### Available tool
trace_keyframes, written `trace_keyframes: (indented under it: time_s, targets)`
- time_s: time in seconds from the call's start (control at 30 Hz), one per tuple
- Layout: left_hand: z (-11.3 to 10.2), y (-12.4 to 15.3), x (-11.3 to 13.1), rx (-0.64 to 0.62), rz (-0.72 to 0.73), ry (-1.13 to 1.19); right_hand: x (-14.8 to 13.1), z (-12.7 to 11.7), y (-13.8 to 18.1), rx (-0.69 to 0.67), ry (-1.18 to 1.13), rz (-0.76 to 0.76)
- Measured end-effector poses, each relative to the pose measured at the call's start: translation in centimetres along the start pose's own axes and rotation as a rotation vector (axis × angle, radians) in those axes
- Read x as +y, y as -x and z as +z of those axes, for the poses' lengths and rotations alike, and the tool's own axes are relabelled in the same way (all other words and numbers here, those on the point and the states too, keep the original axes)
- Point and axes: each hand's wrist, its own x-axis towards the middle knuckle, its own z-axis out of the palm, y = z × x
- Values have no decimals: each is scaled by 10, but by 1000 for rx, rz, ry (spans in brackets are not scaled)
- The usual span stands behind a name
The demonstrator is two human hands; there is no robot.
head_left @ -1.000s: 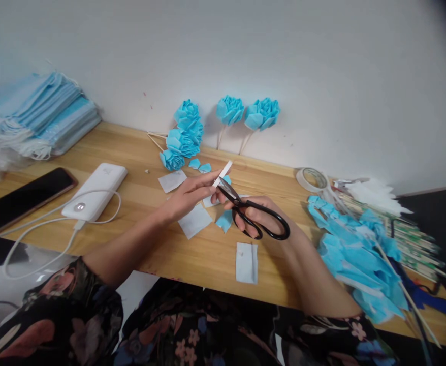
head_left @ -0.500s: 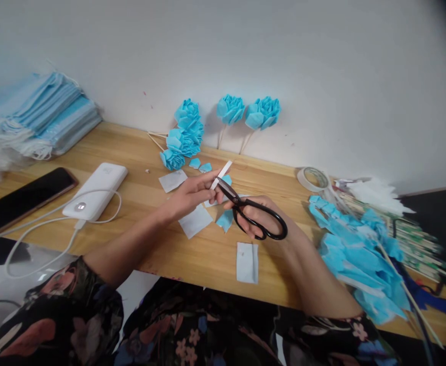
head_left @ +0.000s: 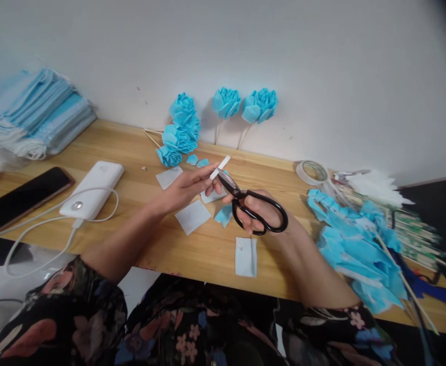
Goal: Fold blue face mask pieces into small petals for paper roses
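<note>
Reaching to the white strip (head_left: 225,163), the black scissors (head_left: 236,194) are held by the right hand (head_left: 263,207), which is clamped on them. The strip is pinched by the left hand (head_left: 185,188) above the middle of the worktop (head_left: 208,254), between its far and near edges. Two blue flowers (head_left: 226,103) are leaned against the wall (head_left: 303,76) at the far edge, and a flower cluster (head_left: 180,136) is gathered to their left. A pale rectangular piece (head_left: 246,256) is laid near the near edge.
</note>
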Motion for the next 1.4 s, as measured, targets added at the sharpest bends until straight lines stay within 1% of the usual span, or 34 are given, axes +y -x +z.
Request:
trace_keyframes:
  time_s: [0.17, 0.27, 0.37, 0.53, 0.7, 0.83, 1.0, 1.1, 1.27, 1.4]
  targets:
    - [-2, 0, -6, -9, 42, -111, -5, 8, -2, 37, 22, 21]
    - [-4, 1, -9, -13, 52, -164, -8, 13, -4, 74, 81, 3]
    - [-5, 1, -11, -1, 52, -182, -6, 14, -5, 78, 154, -6]
    - [-6, 2, -15, 1, 61, -187, 3, 10, -7, 29, 131, 15]
    - [-5, 3, -17, 7, 80, -173, 7, 9, -7, -3, 155, -34]
    - [-1, 2, -14, 47, 21, -161, 6, 9, -7, -37, 181, -67]
    - [3, 1, -6, 61, -40, -127, 4, 11, -5, -57, 241, -52]
    - [3, 1, -6, 55, -51, -140, 3, 12, -5, -80, 260, -64]
    - [3, 2, -9, 38, -56, -115, 1, 13, -5, -111, 248, -17]
    - [4, 1, -10, 69, -27, -85, -3, 15, -5, -119, 249, 2]
